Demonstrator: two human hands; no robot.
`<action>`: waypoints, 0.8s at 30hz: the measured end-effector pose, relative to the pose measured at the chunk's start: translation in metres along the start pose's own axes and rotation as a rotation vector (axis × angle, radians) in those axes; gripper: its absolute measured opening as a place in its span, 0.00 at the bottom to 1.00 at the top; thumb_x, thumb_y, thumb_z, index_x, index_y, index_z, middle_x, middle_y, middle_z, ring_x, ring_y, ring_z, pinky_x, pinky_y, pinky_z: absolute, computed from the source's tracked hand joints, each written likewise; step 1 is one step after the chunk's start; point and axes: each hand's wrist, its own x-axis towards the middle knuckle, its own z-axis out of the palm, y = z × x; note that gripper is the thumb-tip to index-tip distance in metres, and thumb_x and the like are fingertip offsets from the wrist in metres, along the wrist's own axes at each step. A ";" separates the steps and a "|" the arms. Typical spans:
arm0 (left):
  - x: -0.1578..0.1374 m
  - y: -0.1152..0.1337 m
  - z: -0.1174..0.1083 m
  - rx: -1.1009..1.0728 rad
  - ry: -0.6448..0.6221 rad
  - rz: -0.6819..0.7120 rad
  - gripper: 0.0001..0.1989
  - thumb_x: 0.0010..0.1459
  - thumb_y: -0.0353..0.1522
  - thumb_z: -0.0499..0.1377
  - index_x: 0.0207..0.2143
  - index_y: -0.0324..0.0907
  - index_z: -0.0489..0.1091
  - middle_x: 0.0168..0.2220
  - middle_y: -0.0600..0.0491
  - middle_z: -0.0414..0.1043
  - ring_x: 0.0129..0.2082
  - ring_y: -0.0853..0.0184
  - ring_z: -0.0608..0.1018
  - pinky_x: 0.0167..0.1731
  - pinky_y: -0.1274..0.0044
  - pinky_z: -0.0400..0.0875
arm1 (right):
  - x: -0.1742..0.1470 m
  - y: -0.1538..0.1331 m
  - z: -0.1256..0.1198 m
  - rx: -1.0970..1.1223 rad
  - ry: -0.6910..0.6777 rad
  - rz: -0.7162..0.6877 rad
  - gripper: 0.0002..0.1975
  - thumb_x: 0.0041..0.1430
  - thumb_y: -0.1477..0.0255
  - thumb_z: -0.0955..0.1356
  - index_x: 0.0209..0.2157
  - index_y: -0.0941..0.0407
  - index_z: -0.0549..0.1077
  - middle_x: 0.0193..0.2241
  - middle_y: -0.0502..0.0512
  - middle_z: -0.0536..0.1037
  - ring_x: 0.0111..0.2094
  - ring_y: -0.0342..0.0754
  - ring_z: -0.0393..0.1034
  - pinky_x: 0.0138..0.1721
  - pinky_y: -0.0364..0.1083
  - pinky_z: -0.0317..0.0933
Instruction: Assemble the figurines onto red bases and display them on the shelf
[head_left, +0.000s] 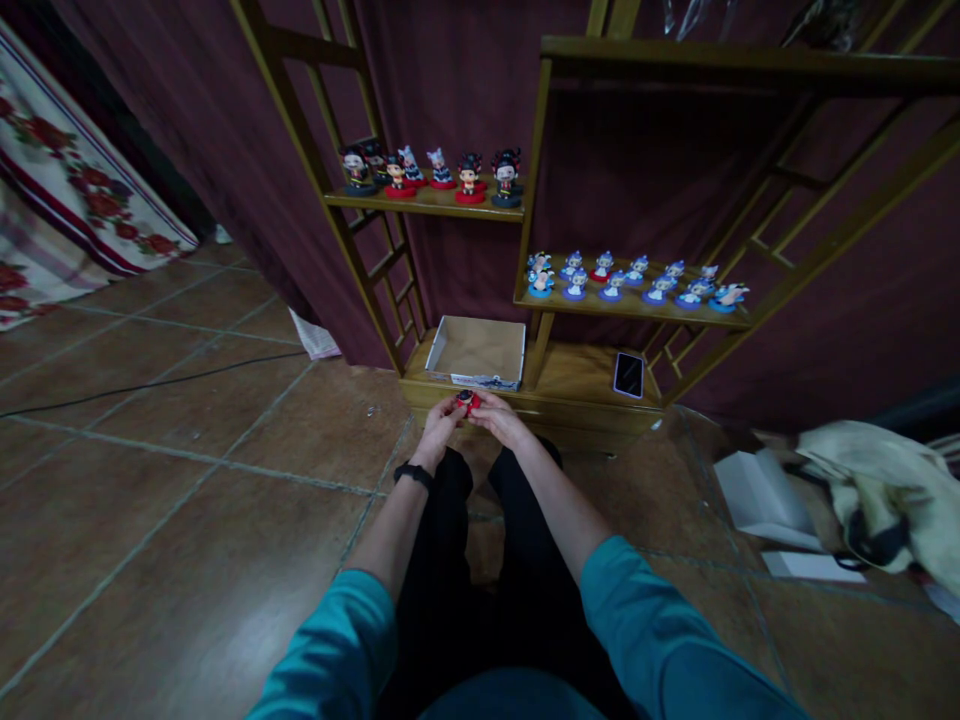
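Note:
A small figurine (467, 400) with dark hair and a red base is held between both hands, just in front of a shallow cardboard box (480, 345). My left hand (440, 424), with a black band on its wrist, grips it from the left. From the right, the fingers of my right hand (504, 418) close on it too. Similar figurines (470, 178) on red and dark bases stand on the upper left shelf (427, 203). Several blue and white figurines (613, 284) stand in rows on the right shelf (637, 306).
A phone or tablet with a dark screen (628, 375) lies on the cabinet's lower board, right of the box. White packaging (765, 497) and a pale cloth bag (885, 480) lie on the floor at right. A black cable (165, 380) crosses the tiles at left.

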 end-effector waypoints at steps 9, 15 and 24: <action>-0.002 0.004 0.004 -0.014 0.087 0.002 0.21 0.38 0.38 0.63 0.37 0.38 0.70 0.33 0.48 0.73 0.29 0.68 0.72 0.29 0.76 0.65 | -0.005 -0.005 0.005 0.022 -0.005 0.016 0.16 0.44 0.80 0.68 0.39 0.56 0.71 0.38 0.52 0.75 0.39 0.45 0.71 0.44 0.47 0.65; -0.001 0.001 0.008 0.074 0.078 0.050 0.22 0.40 0.36 0.62 0.40 0.37 0.70 0.33 0.48 0.74 0.32 0.66 0.73 0.34 0.73 0.66 | -0.001 -0.001 0.001 0.025 0.019 0.036 0.12 0.45 0.79 0.68 0.35 0.57 0.72 0.34 0.51 0.76 0.36 0.43 0.71 0.42 0.45 0.65; -0.011 0.000 0.013 0.470 0.081 0.296 0.19 0.49 0.33 0.57 0.46 0.43 0.66 0.41 0.47 0.71 0.38 0.62 0.73 0.42 0.70 0.64 | -0.003 -0.002 0.000 -0.015 0.100 0.002 0.19 0.41 0.81 0.68 0.39 0.54 0.70 0.31 0.49 0.76 0.32 0.43 0.71 0.39 0.45 0.65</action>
